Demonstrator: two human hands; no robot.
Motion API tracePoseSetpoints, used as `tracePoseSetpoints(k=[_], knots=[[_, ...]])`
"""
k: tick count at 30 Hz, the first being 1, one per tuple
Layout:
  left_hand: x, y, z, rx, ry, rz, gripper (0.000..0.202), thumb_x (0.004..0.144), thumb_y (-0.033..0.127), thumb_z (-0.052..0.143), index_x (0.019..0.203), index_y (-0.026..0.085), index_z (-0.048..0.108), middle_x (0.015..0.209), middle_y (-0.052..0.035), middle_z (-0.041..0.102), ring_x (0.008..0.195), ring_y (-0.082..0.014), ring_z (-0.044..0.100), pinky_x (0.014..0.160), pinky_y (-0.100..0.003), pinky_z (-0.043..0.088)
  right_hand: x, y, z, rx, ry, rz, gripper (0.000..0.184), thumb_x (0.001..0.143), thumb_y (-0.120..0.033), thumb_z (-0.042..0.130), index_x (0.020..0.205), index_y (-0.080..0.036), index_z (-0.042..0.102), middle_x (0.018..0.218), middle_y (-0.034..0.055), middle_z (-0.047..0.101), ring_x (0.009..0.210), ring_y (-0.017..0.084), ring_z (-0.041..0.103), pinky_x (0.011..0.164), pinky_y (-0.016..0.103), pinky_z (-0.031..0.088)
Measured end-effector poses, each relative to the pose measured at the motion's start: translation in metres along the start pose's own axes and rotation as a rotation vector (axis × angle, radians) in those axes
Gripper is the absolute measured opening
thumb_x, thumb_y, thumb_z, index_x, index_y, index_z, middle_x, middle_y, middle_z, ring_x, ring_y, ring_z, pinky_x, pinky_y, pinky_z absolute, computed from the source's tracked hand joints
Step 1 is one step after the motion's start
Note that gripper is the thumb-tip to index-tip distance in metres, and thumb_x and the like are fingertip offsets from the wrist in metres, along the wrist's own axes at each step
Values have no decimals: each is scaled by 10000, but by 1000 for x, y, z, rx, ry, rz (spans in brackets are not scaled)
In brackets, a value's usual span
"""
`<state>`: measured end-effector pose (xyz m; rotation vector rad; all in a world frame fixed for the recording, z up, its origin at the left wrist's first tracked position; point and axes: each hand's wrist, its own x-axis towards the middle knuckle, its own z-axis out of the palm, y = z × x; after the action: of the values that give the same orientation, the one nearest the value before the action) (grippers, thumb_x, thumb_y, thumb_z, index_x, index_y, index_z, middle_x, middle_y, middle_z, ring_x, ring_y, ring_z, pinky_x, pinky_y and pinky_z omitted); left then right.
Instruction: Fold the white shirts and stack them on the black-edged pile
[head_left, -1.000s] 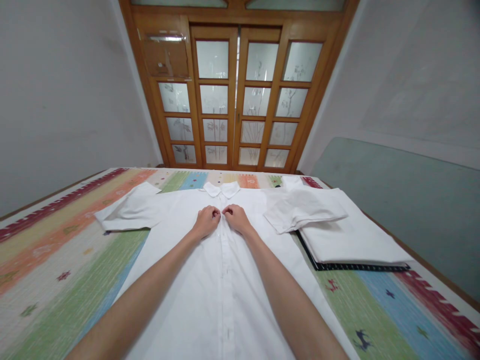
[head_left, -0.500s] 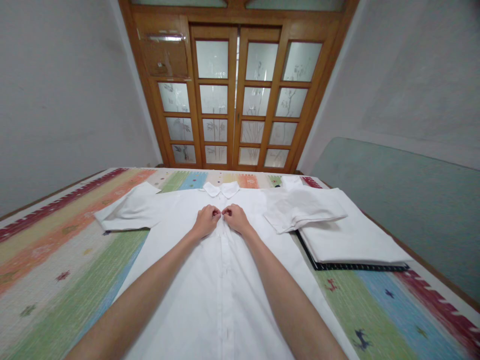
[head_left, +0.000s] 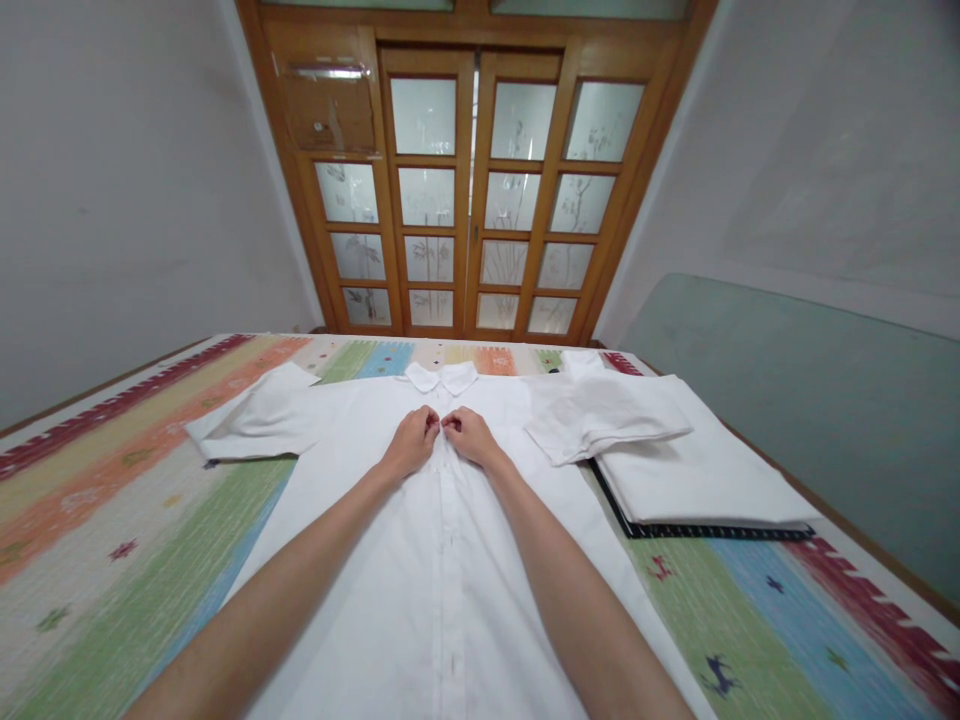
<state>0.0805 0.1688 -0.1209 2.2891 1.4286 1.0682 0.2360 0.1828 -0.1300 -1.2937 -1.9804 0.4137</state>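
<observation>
A white shirt (head_left: 352,600) lies spread out, front side up, with its collar (head_left: 442,378) at the far end. Its left-hand sleeve (head_left: 259,415) is folded on itself, and the other sleeve (head_left: 600,405) rests partly over a folded white cloth. My left hand (head_left: 414,440) pinches the front placket below the collar from the left. Facing it, almost touching, my right hand (head_left: 469,435) pinches the same placket from the right. The fingertips of both hands are closed on the fabric; any button between them is hidden.
On the right a folded white cloth (head_left: 697,470) lies on a black item with a dotted edge (head_left: 720,532). Beneath everything is a striped, multicoloured cover (head_left: 112,520). A pale green panel (head_left: 810,390) leans along the right wall. Wooden glazed doors (head_left: 469,180) stand beyond.
Almost nothing differs. Both hands stay pinched at the placket, with only a slight shift of the fingers and of the camera view.
</observation>
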Motion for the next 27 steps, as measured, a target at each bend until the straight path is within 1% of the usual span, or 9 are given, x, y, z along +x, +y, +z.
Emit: tracePoseSetpoints(k=[4, 8, 10, 15, 18, 21, 27], knots=[[0, 4, 0, 17, 16, -37, 80, 825, 175, 533, 799, 181, 609, 749, -39, 646, 731, -181, 590, 720, -304, 448, 0, 0, 0, 13, -6, 16, 173, 769, -87, 597, 834, -189, 722, 795, 12, 640, 750, 146, 564, 763, 265, 435], [2, 3, 2, 76, 45, -39, 222, 855, 292, 551, 666, 186, 601, 730, -52, 627, 753, -192, 579, 741, -320, 446, -1, -1, 0, 5, 1, 16, 166, 768, -84, 598, 814, -189, 718, 767, 8, 633, 722, 141, 553, 729, 253, 431], [3, 1, 3, 79, 60, -30, 238, 845, 316, 571, 649, 184, 598, 750, -58, 624, 768, -192, 576, 744, -320, 449, -1, -2, -1, 2, 0, 19, 168, 764, -77, 595, 808, -182, 719, 762, 11, 633, 713, 141, 549, 716, 250, 429], [4, -3, 3, 68, 37, -44, 176, 810, 272, 595, 664, 176, 616, 728, -46, 639, 724, -172, 576, 718, -302, 449, -1, -6, -3, 22, 0, 44, 193, 738, -66, 590, 798, -181, 733, 757, 16, 640, 708, 141, 556, 713, 246, 431], [4, -1, 1, 37, 12, -69, 113, 772, 222, 603, 676, 174, 637, 728, -37, 663, 705, -159, 590, 708, -286, 448, -2, -9, -4, 24, 5, 70, 196, 723, -69, 593, 789, -177, 742, 750, 19, 642, 708, 144, 563, 715, 246, 433], [5, 3, 0, 12, 4, -98, 98, 750, 208, 608, 666, 175, 646, 719, -29, 670, 696, -154, 601, 705, -279, 450, -2, -10, -5, 13, 13, 88, 193, 715, -72, 593, 776, -172, 747, 751, 27, 650, 719, 150, 571, 723, 251, 436], [4, 6, 3, 131, 83, -186, 99, 720, 251, 665, 663, 172, 649, 751, -54, 656, 790, -196, 601, 778, -314, 454, -3, -11, -6, 21, 15, 100, 199, 712, -72, 591, 768, -172, 754, 775, 35, 675, 733, 150, 584, 732, 249, 441]])
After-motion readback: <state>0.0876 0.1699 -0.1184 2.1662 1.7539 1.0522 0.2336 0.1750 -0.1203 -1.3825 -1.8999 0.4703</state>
